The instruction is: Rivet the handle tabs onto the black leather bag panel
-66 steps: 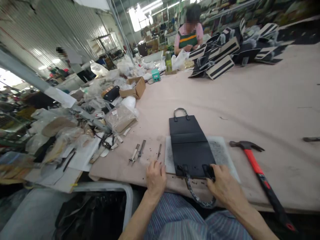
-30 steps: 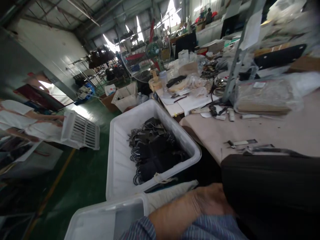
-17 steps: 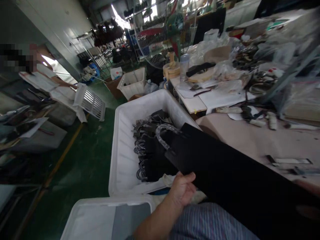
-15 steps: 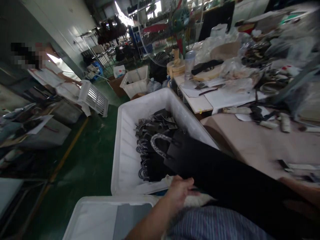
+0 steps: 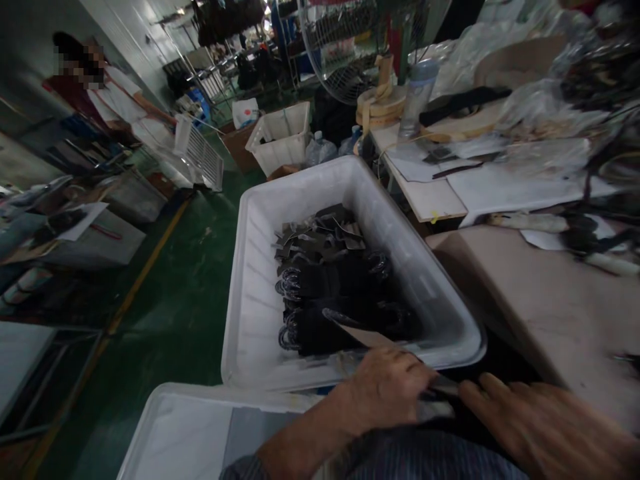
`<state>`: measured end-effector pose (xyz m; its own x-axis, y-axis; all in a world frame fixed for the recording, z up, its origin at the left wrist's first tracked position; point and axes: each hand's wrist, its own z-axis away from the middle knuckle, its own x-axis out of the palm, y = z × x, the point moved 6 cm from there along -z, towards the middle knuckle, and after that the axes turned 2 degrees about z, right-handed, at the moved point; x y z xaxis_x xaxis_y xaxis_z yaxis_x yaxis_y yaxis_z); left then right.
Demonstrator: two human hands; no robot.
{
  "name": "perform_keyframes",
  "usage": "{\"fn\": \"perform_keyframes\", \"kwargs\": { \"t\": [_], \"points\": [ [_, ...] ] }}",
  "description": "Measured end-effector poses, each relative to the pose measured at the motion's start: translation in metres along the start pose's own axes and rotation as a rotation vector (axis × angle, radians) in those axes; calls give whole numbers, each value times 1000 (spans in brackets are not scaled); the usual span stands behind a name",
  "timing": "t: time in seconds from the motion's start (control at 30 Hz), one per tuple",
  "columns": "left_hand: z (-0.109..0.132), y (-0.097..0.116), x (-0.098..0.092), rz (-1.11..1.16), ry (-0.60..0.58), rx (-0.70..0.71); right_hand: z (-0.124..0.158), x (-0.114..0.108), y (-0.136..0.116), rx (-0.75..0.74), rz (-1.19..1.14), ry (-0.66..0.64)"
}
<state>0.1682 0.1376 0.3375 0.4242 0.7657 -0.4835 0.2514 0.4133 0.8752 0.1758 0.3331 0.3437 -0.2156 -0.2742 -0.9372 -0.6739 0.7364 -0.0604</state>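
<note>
A white plastic tub [image 5: 250, 267] holds stacked black pieces [image 5: 330, 280] with looped, cord-like handles, and loose dark scraps [image 5: 320, 233] at its far end. Over the tub's near edge, my left hand [image 5: 390, 387] is closed on a dark flat piece [image 5: 365, 335], seen nearly edge-on, with one loop at its far end. My right hand [image 5: 535, 417] is at the piece's near part, fingers bent over its edge. Much of the piece is hidden behind the hands and dark clothing.
A second white tub [image 5: 175, 427] stands at the near left. To the right are a pale work surface [image 5: 540, 320] and a cluttered table [image 5: 435, 200]. A fan [image 5: 345, 53] stands beyond. At the far left, a person [image 5: 135, 113] is beside a white crate [image 5: 200, 153].
The black piece has swung from lying broadly across the tub's right side to nearly edge-on and lower. My right hand has come in from the right edge, closer to my left hand.
</note>
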Motion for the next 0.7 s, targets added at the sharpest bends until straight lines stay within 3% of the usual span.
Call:
{"fn": "perform_keyframes", "kwargs": {
  "t": [0.07, 0.13, 0.3, 0.4, 0.5, 0.6, 0.7],
  "points": [
    [-7, -18, -6, -115, -46, -1, -16, -15, -8, -139, 49, 61],
    [-7, -40, -11, -165, -51, -25, -30, -17, -8, -184, 99, 10],
    [5, -106, -10, -159, -51, -122, -45, 23, 4, -77, 24, -257],
    [19, -161, -7, -197, -20, -310, -48, 46, 6, -91, -13, -326],
    [40, -205, -14, -198, 33, -490, -57, 55, 10, -81, -27, -356],
    [56, -219, -40, -194, 78, -544, -80, 60, 20, -34, -49, -477],
    [66, -218, -87, -223, 61, -585, -118, 66, 32, 45, -100, -617]
  ]
}}
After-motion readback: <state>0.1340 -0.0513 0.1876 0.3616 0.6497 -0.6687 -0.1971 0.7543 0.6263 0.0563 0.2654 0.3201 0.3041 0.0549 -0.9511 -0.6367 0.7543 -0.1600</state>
